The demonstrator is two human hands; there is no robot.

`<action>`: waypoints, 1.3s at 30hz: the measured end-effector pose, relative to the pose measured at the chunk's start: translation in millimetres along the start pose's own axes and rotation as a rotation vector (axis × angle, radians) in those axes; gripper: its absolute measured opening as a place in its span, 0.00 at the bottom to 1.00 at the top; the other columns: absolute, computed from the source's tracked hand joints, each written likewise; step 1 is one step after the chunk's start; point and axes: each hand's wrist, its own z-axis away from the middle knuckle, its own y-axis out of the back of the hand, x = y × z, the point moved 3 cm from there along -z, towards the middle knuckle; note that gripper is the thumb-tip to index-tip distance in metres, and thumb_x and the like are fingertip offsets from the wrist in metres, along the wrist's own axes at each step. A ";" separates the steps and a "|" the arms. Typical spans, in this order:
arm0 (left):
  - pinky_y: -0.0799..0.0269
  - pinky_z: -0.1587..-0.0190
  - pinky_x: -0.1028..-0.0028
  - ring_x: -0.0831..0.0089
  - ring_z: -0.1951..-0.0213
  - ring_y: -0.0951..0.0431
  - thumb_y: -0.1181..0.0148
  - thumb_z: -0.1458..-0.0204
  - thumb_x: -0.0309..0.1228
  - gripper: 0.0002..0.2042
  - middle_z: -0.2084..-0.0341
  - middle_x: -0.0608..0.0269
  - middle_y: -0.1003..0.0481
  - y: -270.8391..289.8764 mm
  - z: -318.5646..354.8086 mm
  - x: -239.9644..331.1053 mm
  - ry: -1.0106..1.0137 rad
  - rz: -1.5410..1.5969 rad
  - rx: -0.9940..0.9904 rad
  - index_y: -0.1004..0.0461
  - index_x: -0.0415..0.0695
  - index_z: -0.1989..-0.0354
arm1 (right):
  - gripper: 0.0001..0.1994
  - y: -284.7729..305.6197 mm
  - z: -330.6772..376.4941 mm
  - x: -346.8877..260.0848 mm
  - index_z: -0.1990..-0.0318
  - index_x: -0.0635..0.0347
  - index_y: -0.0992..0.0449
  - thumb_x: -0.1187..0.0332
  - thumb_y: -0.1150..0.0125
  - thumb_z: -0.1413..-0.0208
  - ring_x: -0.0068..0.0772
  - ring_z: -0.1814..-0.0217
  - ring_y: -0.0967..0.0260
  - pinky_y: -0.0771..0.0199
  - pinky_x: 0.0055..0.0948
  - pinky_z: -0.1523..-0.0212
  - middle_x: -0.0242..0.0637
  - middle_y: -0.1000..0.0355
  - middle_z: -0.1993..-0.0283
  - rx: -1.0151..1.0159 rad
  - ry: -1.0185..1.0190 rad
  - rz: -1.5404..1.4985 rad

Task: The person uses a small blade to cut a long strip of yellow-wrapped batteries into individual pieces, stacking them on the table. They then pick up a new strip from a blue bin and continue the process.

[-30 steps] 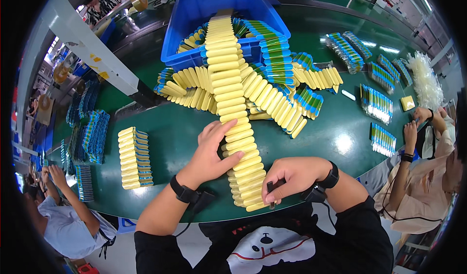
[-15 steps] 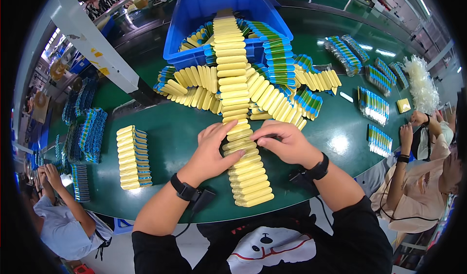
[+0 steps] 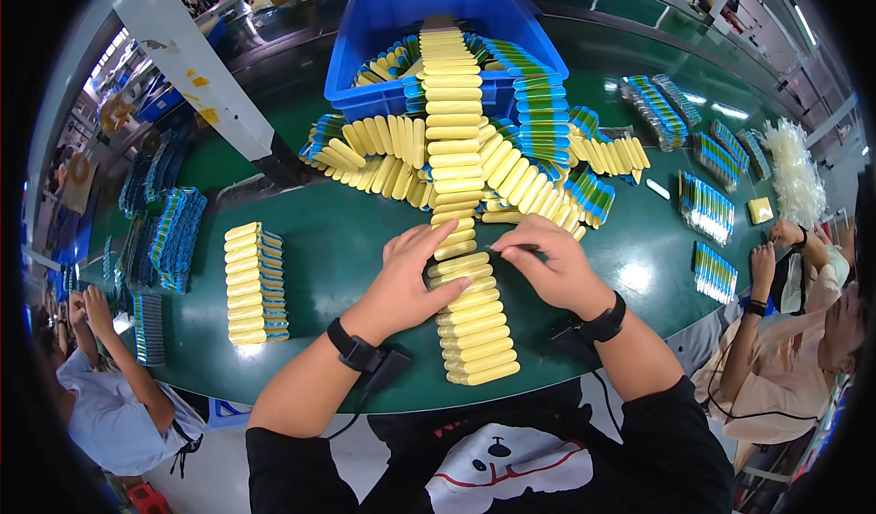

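While I'm standing by the green table [image 3: 338, 231], the person in front of me is bending both hands over a long strip of yellow packets [image 3: 454, 149]. It is running away from the hands, over the front wall of a blue bin [image 3: 370, 106] beyond them. The left hand [image 3: 411, 281] is resting along the strip's left edge, spread wide, its thumb standing apart from the fingers and touching the packets. The right hand [image 3: 546, 263], just across the strip, is pinching narrowly on a small dark tool, mostly hidden by the fingers. Nearer the person than both hands, a layered pile of yellow packets [image 3: 479, 331] is lying at a slant; I can't tell whether it is joining the strip. Past the fingertips, more strips [image 3: 520, 174], yellow and blue-green, are spilling in front of the bin. Off to the left hand's left, a separate yellow stack [image 3: 245, 286] is sitting alone. Well right of the right hand, a small white piece [image 3: 657, 189] and blue-striped bundles [image 3: 706, 208] are lying near a co-worker's hand [image 3: 763, 257].
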 end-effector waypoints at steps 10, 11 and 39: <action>0.35 0.36 0.67 0.62 0.36 0.33 0.44 0.44 0.18 0.35 0.37 0.48 0.35 -31.9 5.5 -0.4 0.122 0.736 0.035 0.48 0.44 0.26 | 0.10 -25.7 10.1 7.6 0.58 0.64 0.22 0.68 0.46 0.32 0.19 0.66 0.33 0.32 0.21 0.63 0.29 0.29 0.69 -0.240 -0.457 -0.743; 0.36 0.36 0.67 0.64 0.36 0.33 0.45 0.44 0.17 0.35 0.36 0.49 0.35 -30.7 4.9 -0.4 0.155 0.753 0.027 0.48 0.43 0.26 | 0.10 -27.9 8.6 5.7 0.58 0.64 0.22 0.67 0.46 0.32 0.19 0.66 0.33 0.32 0.21 0.63 0.29 0.29 0.70 -0.257 -0.464 -0.720; 0.47 0.31 0.62 0.57 0.36 0.36 0.31 0.50 0.32 0.40 0.40 0.51 0.33 5.4 -1.6 12.0 -0.074 0.273 -0.001 0.44 0.42 0.28 | 0.11 -25.2 36.6 -36.3 0.60 0.61 0.20 0.62 0.41 0.34 0.15 0.71 0.26 0.29 0.19 0.73 0.27 0.21 0.67 -0.988 -0.555 -0.620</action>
